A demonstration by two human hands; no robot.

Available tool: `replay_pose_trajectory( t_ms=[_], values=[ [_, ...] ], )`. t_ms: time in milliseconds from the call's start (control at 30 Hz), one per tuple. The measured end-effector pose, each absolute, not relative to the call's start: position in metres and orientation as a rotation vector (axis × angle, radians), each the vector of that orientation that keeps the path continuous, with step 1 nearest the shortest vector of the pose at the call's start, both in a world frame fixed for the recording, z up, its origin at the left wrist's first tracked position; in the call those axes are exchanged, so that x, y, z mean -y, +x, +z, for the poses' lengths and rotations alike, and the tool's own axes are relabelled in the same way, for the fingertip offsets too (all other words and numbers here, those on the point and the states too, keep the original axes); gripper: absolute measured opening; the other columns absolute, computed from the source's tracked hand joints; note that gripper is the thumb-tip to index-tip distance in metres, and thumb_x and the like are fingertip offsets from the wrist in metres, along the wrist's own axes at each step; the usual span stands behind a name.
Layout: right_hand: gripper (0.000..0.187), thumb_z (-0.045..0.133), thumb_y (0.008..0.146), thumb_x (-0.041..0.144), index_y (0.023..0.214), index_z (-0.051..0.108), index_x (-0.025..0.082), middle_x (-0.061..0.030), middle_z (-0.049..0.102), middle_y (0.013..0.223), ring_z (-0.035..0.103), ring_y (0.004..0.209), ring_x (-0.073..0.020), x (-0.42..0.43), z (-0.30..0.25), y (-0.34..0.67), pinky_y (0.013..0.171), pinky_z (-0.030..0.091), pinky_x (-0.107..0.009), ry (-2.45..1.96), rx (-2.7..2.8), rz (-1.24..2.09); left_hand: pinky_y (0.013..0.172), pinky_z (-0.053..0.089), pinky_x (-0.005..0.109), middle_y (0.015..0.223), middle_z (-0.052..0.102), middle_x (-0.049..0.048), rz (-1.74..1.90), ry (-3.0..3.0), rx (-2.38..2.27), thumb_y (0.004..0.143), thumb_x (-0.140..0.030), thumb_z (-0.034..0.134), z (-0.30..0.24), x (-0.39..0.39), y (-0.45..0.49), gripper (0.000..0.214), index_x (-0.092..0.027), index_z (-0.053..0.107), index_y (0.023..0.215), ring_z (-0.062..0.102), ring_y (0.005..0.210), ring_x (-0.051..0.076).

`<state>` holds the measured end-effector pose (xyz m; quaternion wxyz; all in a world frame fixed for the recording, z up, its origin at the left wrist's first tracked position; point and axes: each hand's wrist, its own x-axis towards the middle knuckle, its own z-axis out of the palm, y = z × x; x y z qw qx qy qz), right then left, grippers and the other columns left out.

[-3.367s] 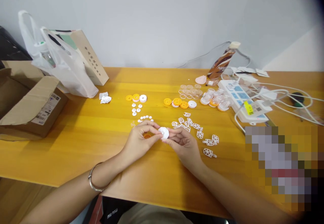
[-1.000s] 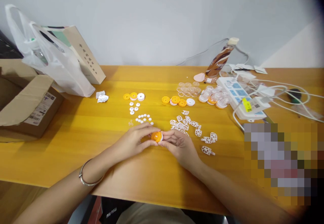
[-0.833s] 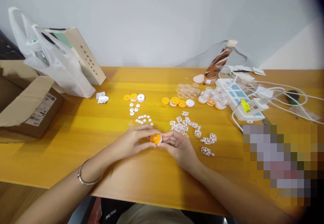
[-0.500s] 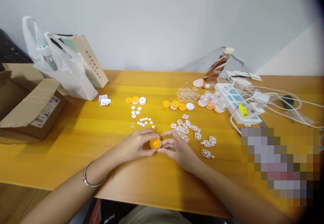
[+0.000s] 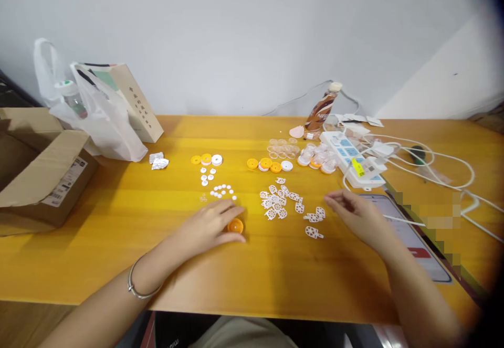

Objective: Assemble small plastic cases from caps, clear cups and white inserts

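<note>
My left hand (image 5: 218, 222) curls around an orange round cap (image 5: 235, 226), with thumb and fingers at its sides. My right hand (image 5: 352, 209) is raised to the right, its fingers drawn together and nothing visible in them. White spoked plastic pieces (image 5: 273, 201) lie in a loose pile between the hands. A few more, such as a single white spoked piece (image 5: 313, 232), lie closer to my right hand. Beyond my left fingers are small white discs (image 5: 222, 190) and white knobbed discs (image 5: 204, 177).
Orange discs (image 5: 275, 167) and clear rings (image 5: 281, 151) lie farther back. Clear-covered cases (image 5: 317, 159) sit by a white power strip (image 5: 350, 159) with cables. A drink bottle (image 5: 323, 109) stands behind; a phone (image 5: 425, 256) lies right, a cardboard box (image 5: 39, 180) left.
My right hand has let go of the orange cap and moved right, past the white spoked pieces. My left hand stays around the cap. The view has shifted slightly.
</note>
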<state>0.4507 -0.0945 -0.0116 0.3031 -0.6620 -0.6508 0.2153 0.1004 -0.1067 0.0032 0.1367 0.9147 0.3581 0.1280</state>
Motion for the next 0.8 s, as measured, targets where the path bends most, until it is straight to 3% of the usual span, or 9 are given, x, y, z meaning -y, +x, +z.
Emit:
replay_pose_trajectory(
  t_ms=[167,367,533,667,800],
  values=[
    [0.033,0.048,0.082,0.035,0.111,0.059,0.024,-0.0088,0.062,0.089,0.060,0.079,-0.0213,0.110,-0.025,0.455,0.074,0.049,-0.039,-1.530,2.120,0.609,0.089,0.045,0.037,0.111,0.056,0.0107,0.488,2.582,-1.035,0.088,-0.037,0.045,0.002,0.095,0.109,0.035,-0.017,0.052,0.117,0.054,0.101,0.021],
    [0.025,0.050,0.082,0.037,0.093,0.068,0.024,-0.0080,0.061,0.086,0.060,0.078,-0.0212,0.109,-0.018,0.446,0.074,0.049,-0.039,-1.484,2.190,0.545,0.089,0.044,0.035,0.104,0.058,0.0086,0.502,2.548,-0.982,0.087,-0.022,0.046,-0.005,0.066,0.129,0.026,-0.016,0.056,0.111,0.055,0.098,0.019],
    [0.025,0.053,0.080,0.042,0.078,0.067,0.021,-0.0058,0.064,0.072,0.059,0.066,-0.0196,0.112,-0.012,0.436,0.064,0.047,-0.034,-1.548,1.944,0.522,0.088,0.044,0.033,0.106,0.057,0.0092,0.524,2.583,-0.865,0.084,-0.013,0.047,-0.014,0.043,0.153,0.028,-0.015,0.056,0.110,0.055,0.098,0.018],
    [0.024,0.066,0.069,0.043,0.073,0.063,0.019,-0.0021,0.065,0.067,0.058,0.059,-0.0150,0.111,-0.007,0.421,0.058,0.047,-0.028,-1.467,1.463,0.852,0.083,0.046,0.031,0.098,0.060,0.0078,0.541,2.590,-0.804,0.083,-0.012,0.047,-0.019,0.034,0.165,0.021,-0.016,0.062,0.098,0.057,0.090,0.017],
    [0.021,0.072,0.065,0.036,0.067,0.061,0.019,0.0043,0.057,0.053,0.050,0.047,-0.0073,0.103,-0.002,0.394,0.051,0.042,-0.020,-1.258,1.167,1.180,0.078,0.046,0.028,0.091,0.062,0.0072,0.563,2.580,-0.805,0.084,-0.014,0.048,-0.019,0.033,0.169,0.016,-0.014,0.064,0.086,0.059,0.083,0.015]
  ],
)
